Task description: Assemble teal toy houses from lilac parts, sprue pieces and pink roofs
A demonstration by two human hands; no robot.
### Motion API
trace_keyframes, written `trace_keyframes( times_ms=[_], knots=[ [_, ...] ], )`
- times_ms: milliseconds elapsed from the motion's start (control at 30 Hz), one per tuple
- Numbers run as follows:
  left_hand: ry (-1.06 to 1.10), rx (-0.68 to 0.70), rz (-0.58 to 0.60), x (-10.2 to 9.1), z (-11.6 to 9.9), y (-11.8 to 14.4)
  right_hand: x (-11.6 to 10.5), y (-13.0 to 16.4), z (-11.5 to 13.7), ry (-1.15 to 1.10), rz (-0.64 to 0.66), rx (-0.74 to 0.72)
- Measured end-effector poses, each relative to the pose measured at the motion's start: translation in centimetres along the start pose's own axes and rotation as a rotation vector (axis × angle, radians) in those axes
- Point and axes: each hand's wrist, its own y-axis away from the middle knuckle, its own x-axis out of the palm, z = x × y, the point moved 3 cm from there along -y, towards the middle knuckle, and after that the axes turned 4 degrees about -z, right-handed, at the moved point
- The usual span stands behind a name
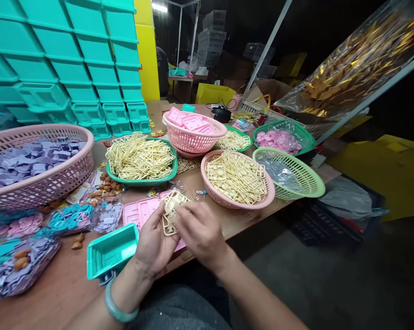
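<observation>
My left hand (156, 245) holds a cream plastic parts frame (168, 224), gripped between thumb and fingers above the table's front edge. Close against it is my right hand (200, 227), its fingers pinched at the frame's right side; the fingertips are partly hidden. Under and behind the hands lie pink plastic trays (143, 211). To the left of my left hand stands a teal plastic bin (112, 250). Beyond the hands, a green basket (174, 172) and a pink basket (213, 195) are heaped with similar cream frames.
A large pink basket (86, 160) of purple pieces stands at left, near bags of small parts (69, 217). Teal bins (90, 59) are stacked behind. At right are a light green basket (310, 183) of clear bags and a slanted metal pole (375, 101).
</observation>
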Motion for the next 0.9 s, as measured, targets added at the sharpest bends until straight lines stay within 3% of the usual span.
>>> trace_keyframes(
  times_ms=[67,167,300,433,500,533,567,667,800,900],
  knots=[
    [0.004,-0.011,-0.027,-0.5,-0.4,0.5,2.0,1.3,1.5,-0.109,0.080,0.032],
    [-0.014,0.009,-0.045,-1.5,-0.6,1.2,2.5,2.3,1.8,-0.144,0.040,0.103],
    [-0.073,0.181,-0.024,-2.5,0.2,2.5,3.1,3.2,2.3,-0.175,0.068,0.277],
    [-0.108,0.275,-0.164,-3.8,-1.6,3.8,5.1,2.2,2.5,-0.423,0.212,0.333],
    [-0.063,0.346,-0.247,-4.5,-4.3,4.6,6.7,0.2,0.6,-0.260,0.356,0.312],
    [-0.048,0.384,-0.268,-4.9,-5.8,5.1,7.9,-0.9,-0.8,-0.058,0.483,0.308],
    [-0.040,0.418,-0.284,-5.2,-7.3,5.6,9.4,-1.9,-2.3,0.160,0.704,0.267],
    [-0.033,0.458,-0.277,-6.3,-10.3,6.9,13.8,-4.8,-5.7,0.273,0.958,0.203],
    [-0.017,0.386,-0.244,-7.7,-11.0,7.7,18.2,-6.0,-6.4,0.372,1.152,0.146],
    [-0.002,0.294,-0.097,-8.2,-10.8,7.4,19.2,-5.5,-5.9,0.435,1.230,0.120]
  ],
)
